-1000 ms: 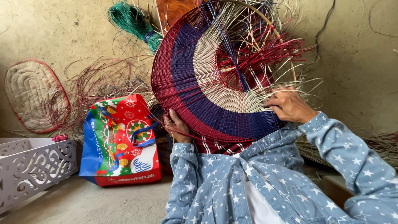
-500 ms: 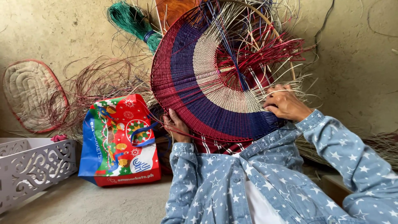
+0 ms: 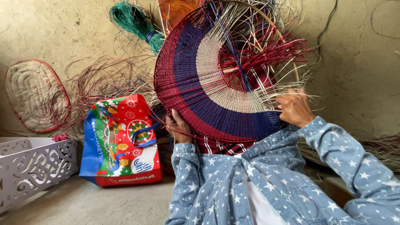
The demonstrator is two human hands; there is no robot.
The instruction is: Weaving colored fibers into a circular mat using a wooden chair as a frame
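Woven disc [image 3: 208, 83] stands upright between left hand [image 3: 178, 127] and right hand [image 3: 295, 107].

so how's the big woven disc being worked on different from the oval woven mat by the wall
The round banded woven disc is maroon, purple and cream with loose strands sticking out; the pale oval woven mat is plain with a red border and looks finished. The disc is larger and held by both hands; the mat leans untouched. Both are woven fibre.

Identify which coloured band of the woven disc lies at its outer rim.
The dark red band forms the rim of the woven disc, by the left hand. The purple band sits inside it, the cream band innermost.
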